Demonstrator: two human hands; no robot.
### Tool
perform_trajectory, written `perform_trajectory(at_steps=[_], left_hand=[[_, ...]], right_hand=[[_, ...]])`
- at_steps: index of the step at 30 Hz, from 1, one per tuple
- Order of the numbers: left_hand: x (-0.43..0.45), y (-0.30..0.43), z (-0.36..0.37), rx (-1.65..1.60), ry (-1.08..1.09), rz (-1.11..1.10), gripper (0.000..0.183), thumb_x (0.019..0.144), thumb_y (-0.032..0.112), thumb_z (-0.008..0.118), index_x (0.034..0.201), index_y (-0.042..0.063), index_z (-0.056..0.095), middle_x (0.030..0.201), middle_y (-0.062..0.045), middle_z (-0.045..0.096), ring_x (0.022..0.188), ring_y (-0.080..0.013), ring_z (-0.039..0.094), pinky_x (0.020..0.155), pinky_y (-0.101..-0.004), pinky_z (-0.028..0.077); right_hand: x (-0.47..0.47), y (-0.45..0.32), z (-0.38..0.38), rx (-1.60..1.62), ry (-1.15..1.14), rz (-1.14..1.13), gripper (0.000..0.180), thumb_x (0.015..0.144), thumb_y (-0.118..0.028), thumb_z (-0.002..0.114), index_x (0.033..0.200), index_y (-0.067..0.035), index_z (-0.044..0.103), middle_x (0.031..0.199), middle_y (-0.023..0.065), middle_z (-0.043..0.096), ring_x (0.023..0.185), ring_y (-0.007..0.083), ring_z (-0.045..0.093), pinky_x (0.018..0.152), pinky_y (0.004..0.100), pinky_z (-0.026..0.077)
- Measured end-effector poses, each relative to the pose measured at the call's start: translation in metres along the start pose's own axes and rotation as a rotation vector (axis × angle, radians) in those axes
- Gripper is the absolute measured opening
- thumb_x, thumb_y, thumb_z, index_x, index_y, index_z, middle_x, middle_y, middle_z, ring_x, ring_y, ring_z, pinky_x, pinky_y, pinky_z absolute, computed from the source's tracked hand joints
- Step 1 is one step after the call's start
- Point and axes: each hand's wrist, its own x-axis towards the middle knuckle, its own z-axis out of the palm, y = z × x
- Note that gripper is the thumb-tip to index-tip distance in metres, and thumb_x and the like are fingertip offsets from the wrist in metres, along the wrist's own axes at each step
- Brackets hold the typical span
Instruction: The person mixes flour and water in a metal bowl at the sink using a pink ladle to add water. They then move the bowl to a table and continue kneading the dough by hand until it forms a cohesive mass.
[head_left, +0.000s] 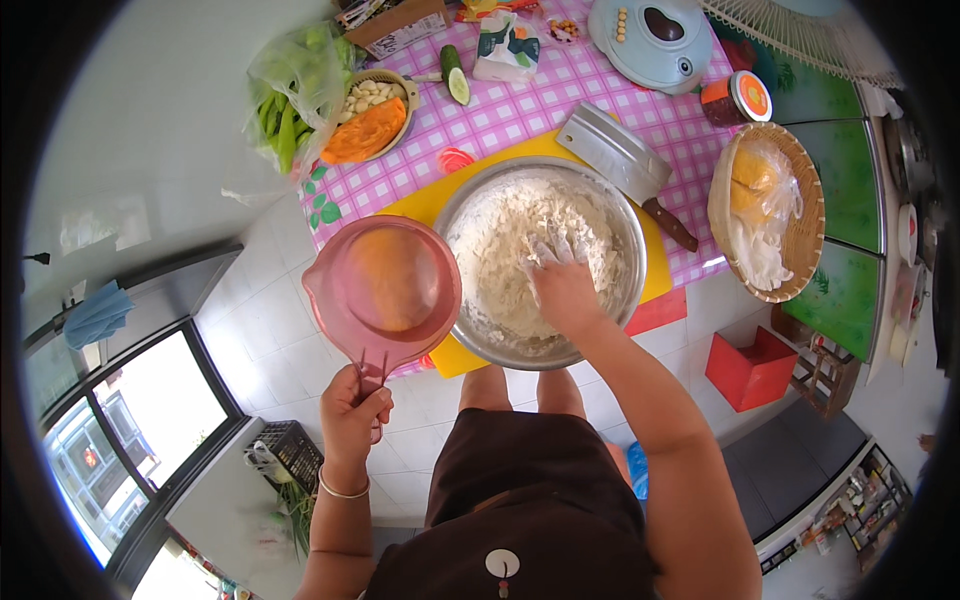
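Observation:
My left hand (356, 409) grips the handle of a pink translucent plastic dipper (390, 277), held level beside the bowl's left rim. Through its bottom shows an orange-yellow colour; how much liquid it holds I cannot tell. My right hand (561, 289) is in a steel bowl (637, 277), its flour-coated fingers spread and pressed into crumbly, shaggy flour dough (499, 255). No tool shows in that hand, and its fingertips are partly buried. The bowl rests on a yellow cutting board (656, 259). Behind its right rim lies a cleaver (619, 154) with a wooden handle.
On the checked tablecloth (420, 176) are a cut cucumber (454, 75), a basket of garlic and orange squash (367, 131), bagged green peppers (285, 127), a jar (735, 99) and a light-blue appliance (652, 45). A wicker basket (810, 217) stands right; a red box (750, 367) is on the floor.

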Motion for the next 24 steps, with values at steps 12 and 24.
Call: perform_trajectory(at_steps=[12,24], left_hand=[[0.007,-0.006,0.009,0.197,0.086,0.182,0.012,0.080,-0.004,0.057,0.091,-0.002,0.057,0.068,-0.004,0.058,0.054,-0.0065,0.050,0.050,-0.0200,0.040],[0.019,0.005,0.004,0.115,-0.010,0.038,0.019,0.080,-0.002,0.055,0.099,-0.002,0.055,0.063,-0.006,0.055,0.048,-0.0086,0.045,0.045,-0.0209,0.035]], right_hand=[[-0.034,-0.027,0.024,0.052,-0.087,-0.258,0.012,0.078,-0.012,0.056,0.079,-0.007,0.067,0.084,0.0079,0.066,0.090,0.0273,0.063,0.082,0.0422,0.047],[0.027,-0.008,0.002,-0.083,0.489,-0.066,0.021,0.073,-0.012,0.058,0.091,-0.004,0.065,0.098,0.0164,0.062,0.094,0.0327,0.061,0.083,0.0457,0.045]])
